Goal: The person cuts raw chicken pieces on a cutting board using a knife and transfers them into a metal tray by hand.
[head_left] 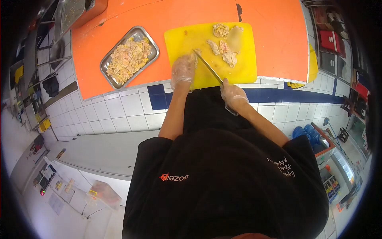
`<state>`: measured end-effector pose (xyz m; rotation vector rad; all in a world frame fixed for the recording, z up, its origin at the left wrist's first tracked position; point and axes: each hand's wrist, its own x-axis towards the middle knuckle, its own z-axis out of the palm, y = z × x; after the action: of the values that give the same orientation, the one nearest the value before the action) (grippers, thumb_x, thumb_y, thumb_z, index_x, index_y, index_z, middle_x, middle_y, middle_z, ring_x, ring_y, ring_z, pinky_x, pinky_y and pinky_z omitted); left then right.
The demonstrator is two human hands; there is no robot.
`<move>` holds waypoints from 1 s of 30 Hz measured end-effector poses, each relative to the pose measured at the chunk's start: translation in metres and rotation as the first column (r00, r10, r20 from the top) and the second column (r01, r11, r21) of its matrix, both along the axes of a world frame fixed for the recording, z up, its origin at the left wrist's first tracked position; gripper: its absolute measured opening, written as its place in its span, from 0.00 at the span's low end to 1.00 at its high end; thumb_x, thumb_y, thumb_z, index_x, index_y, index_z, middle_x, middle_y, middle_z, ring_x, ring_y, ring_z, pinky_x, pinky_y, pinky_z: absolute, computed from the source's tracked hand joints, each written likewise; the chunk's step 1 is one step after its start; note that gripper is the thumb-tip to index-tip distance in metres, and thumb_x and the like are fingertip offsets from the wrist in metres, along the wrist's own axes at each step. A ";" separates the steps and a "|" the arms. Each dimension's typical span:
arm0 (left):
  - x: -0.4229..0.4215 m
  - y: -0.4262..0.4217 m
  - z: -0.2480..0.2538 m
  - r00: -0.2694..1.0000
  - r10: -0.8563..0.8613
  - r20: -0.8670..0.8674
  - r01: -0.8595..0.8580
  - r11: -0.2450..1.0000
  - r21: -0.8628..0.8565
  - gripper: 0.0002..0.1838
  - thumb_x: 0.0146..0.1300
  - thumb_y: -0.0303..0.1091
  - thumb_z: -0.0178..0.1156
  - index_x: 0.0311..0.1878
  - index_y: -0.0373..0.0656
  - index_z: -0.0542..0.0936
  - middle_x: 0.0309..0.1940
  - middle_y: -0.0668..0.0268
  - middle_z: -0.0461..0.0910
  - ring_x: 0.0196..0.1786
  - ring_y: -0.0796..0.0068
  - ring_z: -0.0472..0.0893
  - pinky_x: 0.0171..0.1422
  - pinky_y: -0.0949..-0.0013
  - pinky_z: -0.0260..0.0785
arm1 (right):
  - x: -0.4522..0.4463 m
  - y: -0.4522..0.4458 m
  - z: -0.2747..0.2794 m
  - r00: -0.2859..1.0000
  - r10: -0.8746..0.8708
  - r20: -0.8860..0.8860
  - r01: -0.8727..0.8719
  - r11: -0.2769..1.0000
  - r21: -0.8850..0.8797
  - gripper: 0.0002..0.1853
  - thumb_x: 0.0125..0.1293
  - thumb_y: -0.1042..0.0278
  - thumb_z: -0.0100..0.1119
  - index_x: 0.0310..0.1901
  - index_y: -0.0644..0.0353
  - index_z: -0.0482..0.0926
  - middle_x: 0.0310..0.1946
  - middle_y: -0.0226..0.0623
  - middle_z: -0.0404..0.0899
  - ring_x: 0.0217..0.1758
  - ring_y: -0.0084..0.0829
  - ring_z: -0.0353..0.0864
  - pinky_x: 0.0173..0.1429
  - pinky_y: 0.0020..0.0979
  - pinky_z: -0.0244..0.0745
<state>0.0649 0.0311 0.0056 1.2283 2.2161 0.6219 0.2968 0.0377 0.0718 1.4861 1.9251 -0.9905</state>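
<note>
My right hand [234, 95], in a clear plastic glove, is closed around the handle of a knife [210, 68]. The blade slants up and left across the yellow cutting board [215, 81], its tip close to my left hand [183, 70]. That hand, gloved too, is curled at the board's left side, pressing on a small pale piece of chicken skin [195, 59] mostly hidden by its fingers. More crumpled chicken skin [229, 57] lies at the board's upper right, part of it under a blurred patch.
A metal tray [156, 55] of cut pale pieces [129, 57] stands left of the board on the orange table [89, 75]. A larger metal container [85, 14] is at the upper left. Yellow cloth [313, 65] hangs by the table's right edge.
</note>
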 end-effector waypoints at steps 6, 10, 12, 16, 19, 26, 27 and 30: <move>-0.003 0.002 0.006 0.878 -0.124 -0.462 0.215 0.965 0.150 0.20 0.76 0.52 0.62 0.55 0.44 0.85 0.44 0.51 0.88 0.47 0.45 0.86 0.60 0.45 0.77 | -0.019 0.036 -0.017 0.997 -0.041 -0.071 0.050 0.989 0.136 0.18 0.84 0.57 0.48 0.61 0.64 0.73 0.44 0.63 0.89 0.52 0.63 0.90 0.58 0.61 0.82; 0.007 0.025 0.019 0.969 0.062 0.239 -0.054 0.998 -0.040 0.19 0.74 0.47 0.67 0.48 0.38 0.82 0.33 0.55 0.86 0.40 0.55 0.86 0.52 0.51 0.79 | 0.008 0.039 -0.018 0.986 -0.062 -0.156 0.095 0.973 0.211 0.17 0.85 0.56 0.48 0.58 0.63 0.72 0.40 0.65 0.88 0.46 0.66 0.89 0.52 0.61 0.82; 0.013 0.037 0.020 0.911 0.151 0.383 -0.170 0.985 0.015 0.19 0.72 0.45 0.69 0.47 0.36 0.81 0.31 0.55 0.86 0.39 0.59 0.86 0.51 0.53 0.79 | 0.011 0.038 -0.016 0.983 0.058 -0.177 -0.005 0.958 0.288 0.19 0.86 0.55 0.47 0.60 0.63 0.74 0.42 0.64 0.88 0.50 0.65 0.89 0.55 0.61 0.82; 0.024 0.043 0.015 0.836 0.330 0.438 -0.365 0.931 -0.005 0.21 0.68 0.44 0.71 0.47 0.33 0.79 0.35 0.51 0.87 0.42 0.60 0.87 0.51 0.56 0.79 | -0.006 0.029 0.025 0.980 -0.124 -0.158 0.151 0.975 0.166 0.19 0.86 0.54 0.47 0.60 0.62 0.74 0.42 0.64 0.89 0.49 0.65 0.89 0.55 0.61 0.82; 0.014 0.021 -0.033 0.862 0.352 0.364 -0.382 0.924 0.011 0.21 0.66 0.44 0.71 0.48 0.34 0.80 0.39 0.49 0.88 0.44 0.54 0.88 0.53 0.53 0.79 | -0.008 0.018 0.005 0.989 0.032 -0.141 -0.015 0.992 0.125 0.19 0.86 0.54 0.47 0.61 0.61 0.74 0.43 0.63 0.89 0.50 0.64 0.89 0.56 0.60 0.83; 0.003 0.004 0.031 0.960 0.274 0.060 -0.258 0.947 -0.190 0.22 0.65 0.45 0.73 0.55 0.39 0.84 0.49 0.48 0.90 0.53 0.50 0.90 0.59 0.55 0.80 | -0.005 0.022 -0.011 0.995 0.025 -0.098 -0.008 0.984 0.176 0.17 0.86 0.53 0.46 0.58 0.60 0.74 0.38 0.60 0.89 0.45 0.63 0.90 0.51 0.62 0.82; 0.003 0.003 0.027 0.959 0.278 0.060 -0.262 0.946 -0.189 0.22 0.65 0.45 0.73 0.55 0.39 0.84 0.49 0.48 0.90 0.53 0.50 0.90 0.59 0.55 0.80 | -0.008 0.024 -0.005 0.994 0.020 -0.109 0.000 0.984 0.178 0.17 0.86 0.53 0.46 0.58 0.59 0.74 0.39 0.60 0.89 0.45 0.64 0.90 0.51 0.62 0.82; 0.005 -0.002 0.013 0.962 0.269 0.039 -0.267 0.962 -0.059 0.20 0.66 0.43 0.72 0.53 0.38 0.88 0.48 0.51 0.91 0.52 0.50 0.90 0.59 0.53 0.80 | -0.018 0.018 0.013 0.995 0.089 -0.050 -0.085 0.995 0.060 0.15 0.83 0.60 0.46 0.59 0.59 0.75 0.46 0.61 0.90 0.54 0.63 0.90 0.59 0.59 0.82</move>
<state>0.0703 0.0287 0.0184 0.8841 2.3630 0.6829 0.2787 0.0561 0.0844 1.4077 2.0538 -0.9510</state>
